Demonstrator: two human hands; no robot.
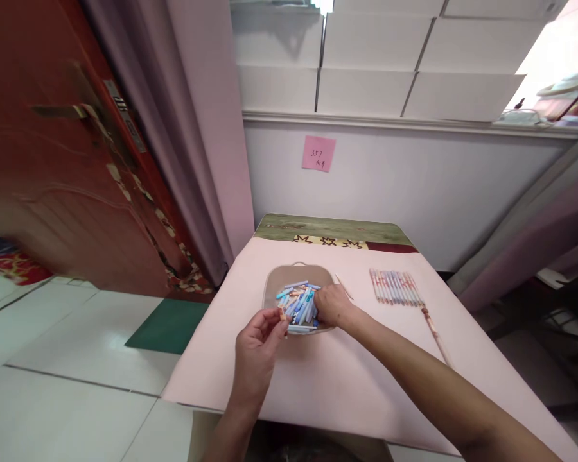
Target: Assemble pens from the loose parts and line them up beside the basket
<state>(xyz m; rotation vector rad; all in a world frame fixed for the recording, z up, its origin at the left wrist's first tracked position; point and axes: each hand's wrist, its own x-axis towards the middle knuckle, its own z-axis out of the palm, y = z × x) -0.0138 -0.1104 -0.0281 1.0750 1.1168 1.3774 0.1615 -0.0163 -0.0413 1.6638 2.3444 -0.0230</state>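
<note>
A beige plastic basin (271, 282) stands on the table, holding a heap of blue, white and orange pen parts (298, 301) that look like caps and barrels. At its near left rim, my left hand (257, 340) pinches a small orange pen cap (282, 314) between thumb and fingers. My right hand (332, 304) reaches over the right rim into the heap, its fingers curled downward. What those fingertips hold, if anything, is hidden. Just beyond the right hand lies a thin pale stick (344, 286), perhaps a pen refill.
On the right of the pale-covered table (327, 378), several patterned pens (395, 287) lie side by side in a row. One more pen (436, 335) lies nearer me. A pink note (318, 154) is stuck on the wall behind; a red door (77, 160) stands left.
</note>
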